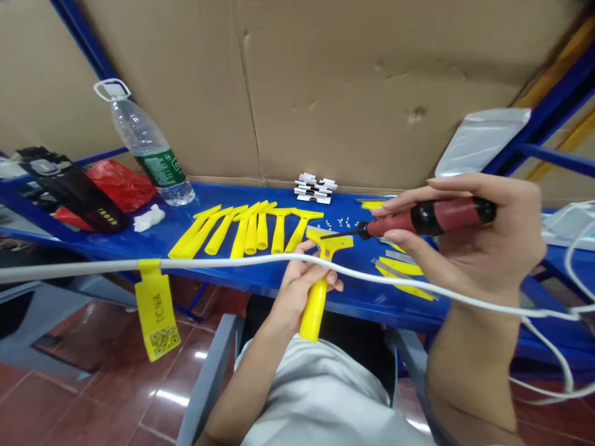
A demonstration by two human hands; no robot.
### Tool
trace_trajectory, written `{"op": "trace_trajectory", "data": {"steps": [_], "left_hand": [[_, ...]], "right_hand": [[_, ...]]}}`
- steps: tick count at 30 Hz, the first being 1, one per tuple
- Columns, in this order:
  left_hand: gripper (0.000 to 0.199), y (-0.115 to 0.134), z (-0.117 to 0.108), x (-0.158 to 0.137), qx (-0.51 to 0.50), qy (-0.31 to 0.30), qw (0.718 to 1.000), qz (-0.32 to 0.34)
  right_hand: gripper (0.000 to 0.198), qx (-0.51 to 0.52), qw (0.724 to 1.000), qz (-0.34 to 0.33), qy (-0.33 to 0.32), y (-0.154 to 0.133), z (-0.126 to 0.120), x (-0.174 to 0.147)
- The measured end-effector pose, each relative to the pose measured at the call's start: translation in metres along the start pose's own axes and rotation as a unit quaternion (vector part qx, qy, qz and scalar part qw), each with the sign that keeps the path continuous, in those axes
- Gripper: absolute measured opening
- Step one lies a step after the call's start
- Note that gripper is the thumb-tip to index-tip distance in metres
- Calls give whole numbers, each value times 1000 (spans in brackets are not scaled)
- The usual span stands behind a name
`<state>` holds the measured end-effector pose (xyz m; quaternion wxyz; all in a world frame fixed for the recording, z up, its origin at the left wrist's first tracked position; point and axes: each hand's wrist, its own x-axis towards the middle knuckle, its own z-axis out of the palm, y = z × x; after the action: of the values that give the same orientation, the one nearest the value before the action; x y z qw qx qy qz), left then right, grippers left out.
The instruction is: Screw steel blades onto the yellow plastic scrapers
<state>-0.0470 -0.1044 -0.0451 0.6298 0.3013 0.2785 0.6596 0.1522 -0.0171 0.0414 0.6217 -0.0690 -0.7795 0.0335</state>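
My left hand (302, 282) is closed around a yellow scraper (316, 306), its head up and its round handle pointing down toward my lap. A metal blade edge shows along the top of that head. In my right hand (488, 248) is a screwdriver (437, 217) with a red and black handle, held level. Its thin shaft reaches left to the scraper head, with the tip at or very near a screw spot. Several yellow scraper handles (246, 232) lie in a row to the left. Small screws (344, 222) are scattered behind the held scraper.
Yellow scraper plates with blades (402, 275) lie by my right hand. A stack of small white pieces (316, 188) stands at the back. A water bottle (153, 152), black bottle (74, 189) and red bag (121, 186) stand left. A white cable (223, 261) crosses in front.
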Motion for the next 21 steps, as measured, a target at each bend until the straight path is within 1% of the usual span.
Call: {"op": "trace_trajectory", "data": {"steps": [2,3,4,6,8,9,11,14,16,18,19,21], "left_hand": [[64,1,0,1,-2,10,1000,3],[64,1,1,1,-4,14,1000,7],[65,1,1,1,-6,17,1000,12],[65,0,2,1,-6,22,1000,19],[65,0,2,1,-9,23,999,25],[65,0,2,0,-12,22,999,29],[66,0,2,-1,-14,17,999,35],[65,0,1,-3,-8,11,999,47],[64,-2,-1,-4,-7,9,998,54],[64,-3,-3,-4,-13,6,998,57],[65,-4,-3,-3,-19,4,998,59],[65,-7,-4,-3,-28,0,998,62]], "right_hand": [[87,-38,999,0,26,2,0,0],[88,-38,999,13,31,2,0,-1],[92,-24,999,30,25,2,0,-1],[100,20,998,62,-12,0,2,-1],[100,49,995,76,-36,-1,2,-1],[98,48,996,72,-32,-1,3,-1],[95,19,999,40,-5,1,3,-2],[97,-30,999,-3,35,8,4,-2],[97,-23,999,-7,40,8,6,0],[93,9,1000,0,19,3,9,2],[88,25,1000,6,15,0,11,3],[75,54,997,36,33,-5,14,3]]}}
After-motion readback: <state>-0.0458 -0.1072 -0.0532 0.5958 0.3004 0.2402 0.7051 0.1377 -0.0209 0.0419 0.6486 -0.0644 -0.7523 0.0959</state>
